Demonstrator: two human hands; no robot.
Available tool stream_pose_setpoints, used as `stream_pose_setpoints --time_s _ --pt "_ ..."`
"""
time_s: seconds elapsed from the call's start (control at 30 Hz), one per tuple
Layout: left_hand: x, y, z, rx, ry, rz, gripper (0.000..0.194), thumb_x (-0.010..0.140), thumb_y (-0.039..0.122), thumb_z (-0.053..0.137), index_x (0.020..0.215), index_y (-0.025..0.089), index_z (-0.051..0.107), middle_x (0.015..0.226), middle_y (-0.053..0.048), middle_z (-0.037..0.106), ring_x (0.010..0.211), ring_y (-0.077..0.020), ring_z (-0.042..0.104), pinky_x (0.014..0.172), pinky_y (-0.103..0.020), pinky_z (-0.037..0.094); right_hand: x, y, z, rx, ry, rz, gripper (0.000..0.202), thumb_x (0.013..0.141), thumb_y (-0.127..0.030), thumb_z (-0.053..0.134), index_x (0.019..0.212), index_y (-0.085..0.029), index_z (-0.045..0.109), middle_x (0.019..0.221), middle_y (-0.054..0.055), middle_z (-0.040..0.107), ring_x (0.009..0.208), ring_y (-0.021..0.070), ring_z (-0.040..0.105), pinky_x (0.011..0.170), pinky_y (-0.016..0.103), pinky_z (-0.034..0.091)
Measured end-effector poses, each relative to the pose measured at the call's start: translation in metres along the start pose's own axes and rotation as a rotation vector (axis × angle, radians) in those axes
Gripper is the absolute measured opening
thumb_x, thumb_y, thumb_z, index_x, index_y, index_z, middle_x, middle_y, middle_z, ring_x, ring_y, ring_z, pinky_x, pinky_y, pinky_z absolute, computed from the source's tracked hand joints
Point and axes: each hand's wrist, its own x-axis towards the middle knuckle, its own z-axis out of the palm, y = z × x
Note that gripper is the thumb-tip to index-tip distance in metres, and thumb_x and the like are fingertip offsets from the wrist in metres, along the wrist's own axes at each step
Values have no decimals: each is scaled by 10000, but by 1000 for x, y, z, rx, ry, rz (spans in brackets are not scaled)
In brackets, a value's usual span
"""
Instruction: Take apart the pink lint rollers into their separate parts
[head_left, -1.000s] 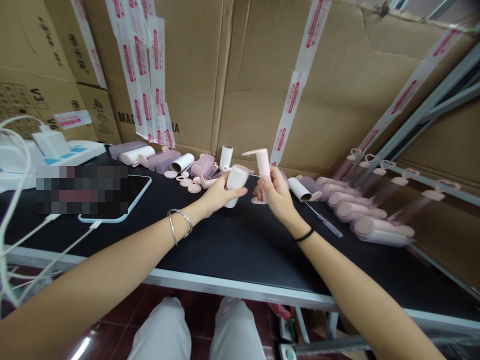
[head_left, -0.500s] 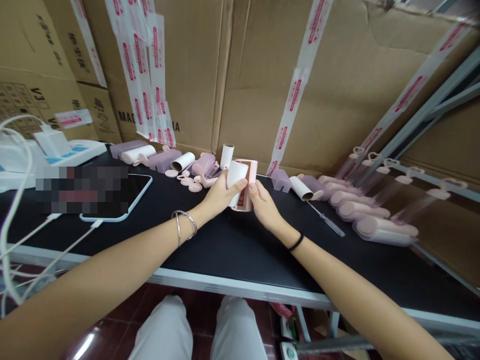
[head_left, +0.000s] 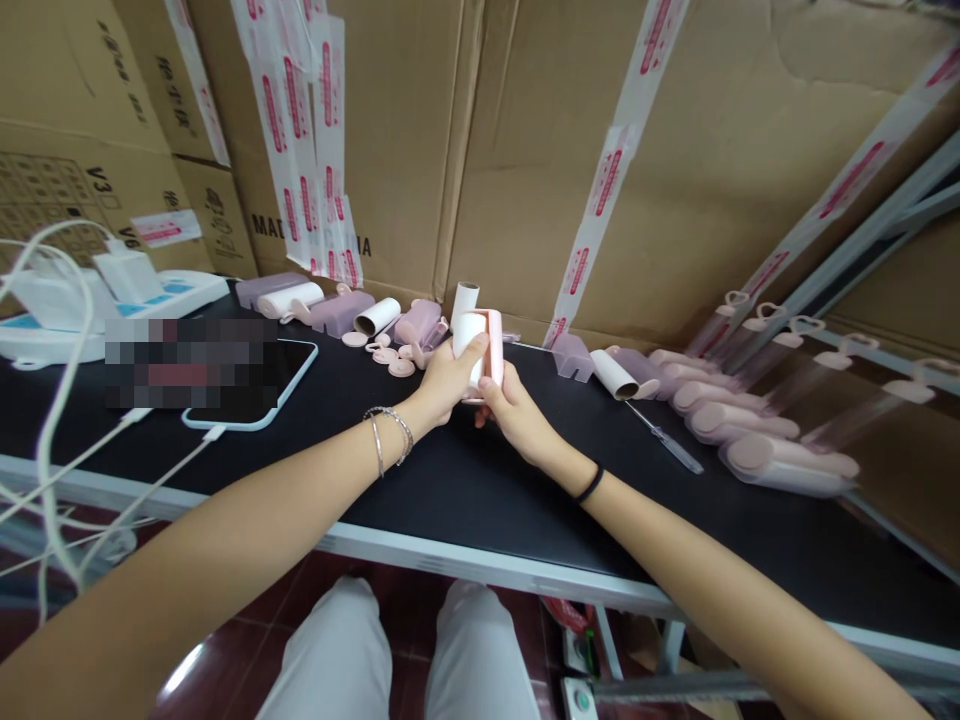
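In front of me, my left hand point(head_left: 445, 380) is closed around a white lint roll point(head_left: 466, 336), held nearly upright. My right hand point(head_left: 519, 408) grips a pink plastic holder point(head_left: 496, 345), its fingers curling behind it. The roll sits against the holder's open side, partly within its frame; how far in is hidden by my left thumb and fingers. Just behind my hands another white roll point(head_left: 466, 293) stands on end. Small pink round caps point(head_left: 400, 368) lie on the black tabletop left of my left hand.
Purple covers point(head_left: 343, 313) and more rolls line the back left. At right lie a screwdriver point(head_left: 676, 450), a roll point(head_left: 613, 374) and several covered pink rollers point(head_left: 791, 462). A phone point(head_left: 300, 372) with cables and a power strip point(head_left: 191, 290) occupy the left. Cardboard point(head_left: 405, 150) walls the back.
The pink holder has turned and closed in around the white roll, with my right hand nearer my left. The whole view has shifted slightly.
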Motion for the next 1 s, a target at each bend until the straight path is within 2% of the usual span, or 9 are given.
stream_pose_setpoints --time_s 0.23,0.57,0.77,1.0 --pt "2 -2 -1 7 49 -45 307 805 457 605 840 160 539 606 -3 565 518 -117 528 478 -231 402 0 7 2 17 -24 -16 422 843 -536 471 1111 -232 355 867 -26 448 539 68 495 472 262 474" --pt "-1 5 1 20 -19 -6 324 810 470 592 885 158 550 664 -12 576 562 -120 540 508 -231 418 -2 3 -5 53 -53 -24 420 834 -487 518 1123 -231 351 871 -28 448 532 65 495 479 268 490" --pt "1 8 -3 89 -34 71 341 789 461 623 946 163 570 701 -18 599 613 -131 544 573 -244 419 -2 0 -3 185 -76 62 498 803 -487 553 1165 -258 301 963 -12 484 702 96 591 669 333 583" --pt "7 14 -2 70 36 94 314 780 424 649 940 170 555 767 -33 606 737 -161 573 696 -274 435 6 -7 -10 184 -73 50 493 774 -413 627 1143 -226 359 816 -30 525 634 97 559 515 235 508"
